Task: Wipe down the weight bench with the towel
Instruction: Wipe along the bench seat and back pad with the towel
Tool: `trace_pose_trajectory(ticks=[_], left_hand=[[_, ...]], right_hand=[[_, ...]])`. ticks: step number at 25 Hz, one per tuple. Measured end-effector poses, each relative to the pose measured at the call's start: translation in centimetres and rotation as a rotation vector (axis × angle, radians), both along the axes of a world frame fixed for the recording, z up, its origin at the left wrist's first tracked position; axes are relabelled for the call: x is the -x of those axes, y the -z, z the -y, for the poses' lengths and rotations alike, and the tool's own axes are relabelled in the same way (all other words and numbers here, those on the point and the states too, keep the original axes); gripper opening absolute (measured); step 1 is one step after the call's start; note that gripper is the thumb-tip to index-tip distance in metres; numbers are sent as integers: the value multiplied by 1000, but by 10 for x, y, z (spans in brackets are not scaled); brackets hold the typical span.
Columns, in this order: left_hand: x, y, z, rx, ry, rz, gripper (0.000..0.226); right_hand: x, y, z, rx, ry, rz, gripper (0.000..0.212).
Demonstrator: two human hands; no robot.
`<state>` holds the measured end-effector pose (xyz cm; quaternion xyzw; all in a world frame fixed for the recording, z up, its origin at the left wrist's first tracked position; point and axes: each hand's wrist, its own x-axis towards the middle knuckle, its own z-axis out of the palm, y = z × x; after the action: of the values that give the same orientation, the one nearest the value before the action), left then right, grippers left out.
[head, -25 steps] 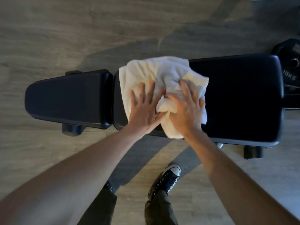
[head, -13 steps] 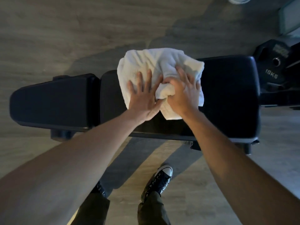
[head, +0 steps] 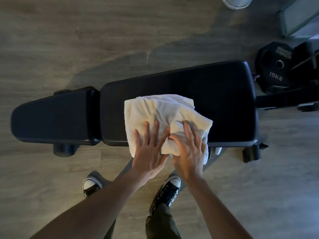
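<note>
A black padded weight bench (head: pixel 215 94) lies across the floor, its short seat pad (head: pixel 51 116) on the left and the long back pad on the right. A crumpled white towel (head: pixel 155 111) lies on the near half of the long pad and hangs over its front edge. My left hand (head: pixel 148 150) presses flat on the towel's lower left, fingers spread. My right hand (head: pixel 188 152) presses on a bunched fold at the lower right, fingers curled over it. Both hands sit at the bench's near edge.
A black 10 kg weight plate (head: pixel 276 68) and dark frame parts stand just past the bench's right end. Bench feet (head: pixel 63 150) stick out at the front. My two black sneakers (head: pixel 167 192) stand on the wood floor close below the bench.
Both hands have dragged the towel from the far edge of the long pad toward me, to its near edge. The view has shifted, showing more floor behind the bench.
</note>
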<state>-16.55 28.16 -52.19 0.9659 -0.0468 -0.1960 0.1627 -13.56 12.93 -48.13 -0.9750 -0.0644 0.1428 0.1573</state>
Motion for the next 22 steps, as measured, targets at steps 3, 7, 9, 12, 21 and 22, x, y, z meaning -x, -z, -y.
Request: trace_pose_trajectory(ticks=[3,7,9,12,21,22], left_hand=[[-26,0,10,47,-41,-9,80],[-95,-6,33,93,-139,-18,78],[-136,-13,41,108,-176,-49,78],[-197,-28,50,116,-210,-125,77],[-196,-17,57,69,-140,-45,77],[-191,-16,58,59,-127,-28,78]], right_hand=[[-31,-2,6,4,7,15,52],[-114,-8,18,52,-38,13,35],[-160,-13,23,88,-68,39,31],[-219,-24,26,126,-94,67,29],[-210,-16,37,77,-54,114,29],[-202,-17,39,64,-44,120,28]])
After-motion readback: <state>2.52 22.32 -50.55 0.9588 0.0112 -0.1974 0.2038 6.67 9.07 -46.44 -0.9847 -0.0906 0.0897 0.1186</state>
